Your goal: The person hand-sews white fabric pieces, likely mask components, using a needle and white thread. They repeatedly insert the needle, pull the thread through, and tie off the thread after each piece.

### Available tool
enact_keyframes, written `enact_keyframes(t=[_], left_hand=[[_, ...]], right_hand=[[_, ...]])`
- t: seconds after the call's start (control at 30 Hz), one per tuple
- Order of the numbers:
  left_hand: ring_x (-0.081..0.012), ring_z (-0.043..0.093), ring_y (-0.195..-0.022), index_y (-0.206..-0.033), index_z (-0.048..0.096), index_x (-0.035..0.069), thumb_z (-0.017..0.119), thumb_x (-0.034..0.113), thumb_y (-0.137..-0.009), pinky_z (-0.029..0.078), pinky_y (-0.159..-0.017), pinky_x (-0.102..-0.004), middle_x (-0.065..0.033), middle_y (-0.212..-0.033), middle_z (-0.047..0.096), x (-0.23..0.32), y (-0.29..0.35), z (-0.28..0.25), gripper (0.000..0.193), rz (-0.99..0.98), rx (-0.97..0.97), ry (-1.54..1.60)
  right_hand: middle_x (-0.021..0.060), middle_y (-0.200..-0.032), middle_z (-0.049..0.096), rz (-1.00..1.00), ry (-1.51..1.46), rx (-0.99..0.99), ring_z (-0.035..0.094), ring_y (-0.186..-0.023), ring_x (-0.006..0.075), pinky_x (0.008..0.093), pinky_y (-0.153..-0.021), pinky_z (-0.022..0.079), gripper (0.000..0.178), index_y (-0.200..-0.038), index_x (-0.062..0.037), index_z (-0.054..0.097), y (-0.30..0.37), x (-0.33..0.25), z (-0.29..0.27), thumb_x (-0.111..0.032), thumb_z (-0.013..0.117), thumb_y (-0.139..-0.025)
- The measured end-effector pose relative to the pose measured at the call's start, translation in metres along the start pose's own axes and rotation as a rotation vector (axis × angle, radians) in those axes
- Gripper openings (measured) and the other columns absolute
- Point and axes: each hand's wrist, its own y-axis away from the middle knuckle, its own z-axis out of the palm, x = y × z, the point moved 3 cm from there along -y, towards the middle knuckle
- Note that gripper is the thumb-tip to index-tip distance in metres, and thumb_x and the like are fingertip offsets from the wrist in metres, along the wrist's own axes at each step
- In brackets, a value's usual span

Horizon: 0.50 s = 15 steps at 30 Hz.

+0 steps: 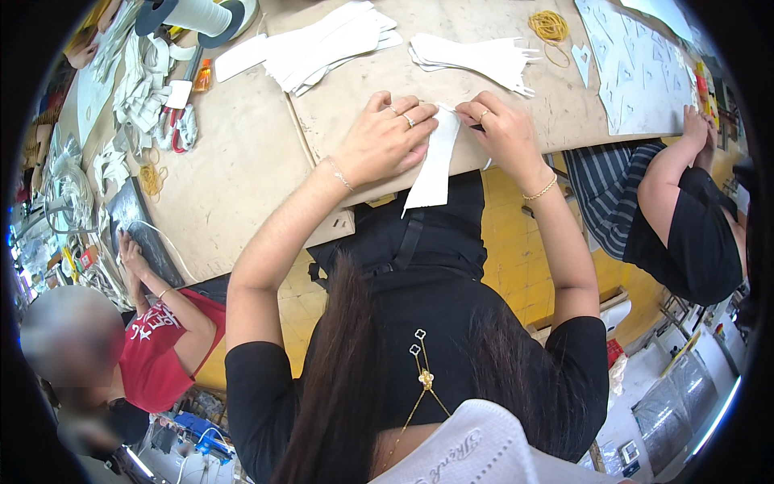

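Observation:
A white, strap-shaped piece of fabric [433, 171] lies at the near edge of the table, its wider end hanging over the edge above my lap. My left hand [393, 137] rests on the table with fingers bent and held together on the fabric's left side, near its narrow top. At the top right corner of the piece, my right hand [500, 133] pinches with thumb and forefinger. Something small and dark shows between its fingers, too hidden to name. Below the right palm a short bit of white cord pokes out.
Beyond my hands lie a stack of white pieces [334, 48] and a smaller frayed-ended stack [476, 58]. Yellow rubber bands [549, 27] and a patterned white sheet [633, 73] are at right. A large white spool [197, 16] and scissors [176, 121] are at left. Co-workers sit both sides.

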Motion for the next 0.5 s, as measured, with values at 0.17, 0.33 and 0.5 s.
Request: enact_keyframes(t=[0.17,0.33,0.5], left_hand=[[-0.0195,0.055,-0.121,-0.119,0.066,0.012,0.07,0.022,-0.085,0.038,-0.102,-0.0431,-0.0014,-0.131,0.061,-0.001,0.0,0.0,0.036,-0.016,-0.02,0.042],[-0.0214,0.054,-0.122,-0.119,0.066,0.011,0.07,0.022,-0.084,0.038,-0.103,-0.0421,-0.0028,-0.132,0.061,-0.001,-0.002,-0.001,0.037,-0.03,-0.027,0.058],[-0.0219,0.054,-0.122,-0.118,0.065,0.01,0.07,0.022,-0.083,0.038,-0.104,-0.0405,-0.0033,-0.13,0.06,-0.002,-0.003,-0.002,0.037,-0.036,-0.051,0.076]], right_hand=[[0.0005,-0.087,0.065,-0.008,0.053,-0.008,0.067,-0.069,0.0188,0.0311,-0.059,0.054,0.035,-0.106,-0.0131,0.074,0.013,-0.003,0.0,0.002,0.072,-0.074],[0.0009,-0.089,0.064,-0.048,0.104,0.004,0.066,-0.068,0.0177,0.0305,-0.059,0.054,0.039,-0.11,-0.013,0.074,0.017,-0.005,0.001,0.002,0.07,-0.074],[-0.0002,-0.091,0.062,-0.073,0.153,-0.014,0.065,-0.071,0.0148,0.0293,-0.061,0.054,0.031,-0.108,-0.0106,0.073,0.02,-0.006,0.003,-0.005,0.066,-0.078]])
